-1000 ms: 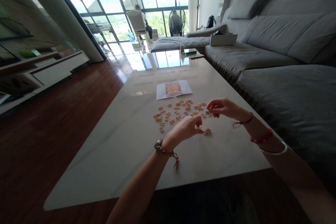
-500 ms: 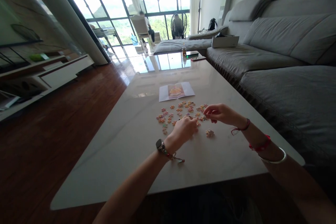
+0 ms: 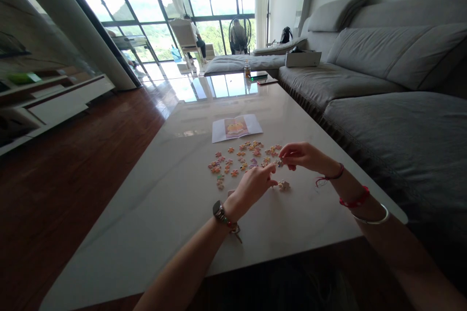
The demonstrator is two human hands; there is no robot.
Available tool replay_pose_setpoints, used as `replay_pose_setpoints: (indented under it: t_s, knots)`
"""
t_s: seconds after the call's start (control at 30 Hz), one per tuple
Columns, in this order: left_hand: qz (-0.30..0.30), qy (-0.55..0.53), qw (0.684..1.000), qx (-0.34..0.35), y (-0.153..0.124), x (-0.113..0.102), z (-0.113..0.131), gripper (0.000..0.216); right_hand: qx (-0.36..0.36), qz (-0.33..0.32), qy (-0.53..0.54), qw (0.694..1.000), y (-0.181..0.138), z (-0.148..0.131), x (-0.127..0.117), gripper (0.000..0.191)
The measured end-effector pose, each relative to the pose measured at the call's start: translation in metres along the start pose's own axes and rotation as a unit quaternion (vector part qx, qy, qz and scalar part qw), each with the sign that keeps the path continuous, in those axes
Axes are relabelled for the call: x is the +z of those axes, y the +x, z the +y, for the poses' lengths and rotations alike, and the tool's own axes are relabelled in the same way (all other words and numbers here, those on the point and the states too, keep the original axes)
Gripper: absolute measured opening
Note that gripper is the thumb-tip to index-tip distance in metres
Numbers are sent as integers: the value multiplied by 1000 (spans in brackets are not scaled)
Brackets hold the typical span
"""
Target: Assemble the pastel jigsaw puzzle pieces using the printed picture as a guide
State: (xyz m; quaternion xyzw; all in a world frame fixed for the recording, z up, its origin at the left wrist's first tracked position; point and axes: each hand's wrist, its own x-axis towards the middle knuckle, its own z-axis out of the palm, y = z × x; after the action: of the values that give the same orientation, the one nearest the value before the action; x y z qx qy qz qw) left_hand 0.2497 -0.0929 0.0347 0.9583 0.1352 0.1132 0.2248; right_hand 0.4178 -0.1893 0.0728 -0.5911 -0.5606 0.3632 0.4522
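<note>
Many small jigsaw puzzle pieces (image 3: 234, 173) in orange, pink and yellow lie scattered on the white marble-look table (image 3: 156, 204). My right hand (image 3: 301, 154) pinches a greyish puzzle piece (image 3: 280, 163) at the right side of the scatter. Beside it, my left hand (image 3: 255, 183) reaches over the pieces, index finger and thumb apart, with nothing visible between them. Its thumb is close to a small pile of pieces (image 3: 283, 185); whether they touch I cannot tell. A pale pinkish thing (image 3: 231, 193) is mostly hidden behind my left wrist.
Beyond the pieces lies a creased paper sheet (image 3: 237, 128) with a printed picture. A small bottle (image 3: 247, 70) and phone-like items (image 3: 259, 77) stand at the table's far end. A grey sofa (image 3: 394, 121) runs along the right. Two people sit by the windows.
My left hand has lifted off the scatter and parted its fingers, uncovering pieces, including a purple one. My right hand holds the greyish piece nearer the left fingers. The view has shifted slightly.
</note>
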Motion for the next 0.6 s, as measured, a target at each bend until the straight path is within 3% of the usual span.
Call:
replay_pose_setpoints:
  t_s: [0.27,0.33,0.43,0.47,0.53,0.6]
  knots:
    - [-10,-13,995,99,2,8,0,16,-4,11,-8,1000,5,5,9,25]
    - [14,-13,994,106,1,1,-2,19,-3,23,1,1000,5,5,10,26]
    - [45,2,997,65,-3,-21,-16,22,-1,18,25,1000,4,5,15,25]
    - [27,14,999,43,-6,-30,-23,21,4,4,32,999,4,5,19,25]
    - [-85,17,996,20,-12,-45,-35,17,23,-34,32,999,3,6,31,25]
    - [-156,12,988,3,-18,-55,-42,15,40,-61,5,997,3,9,45,24]
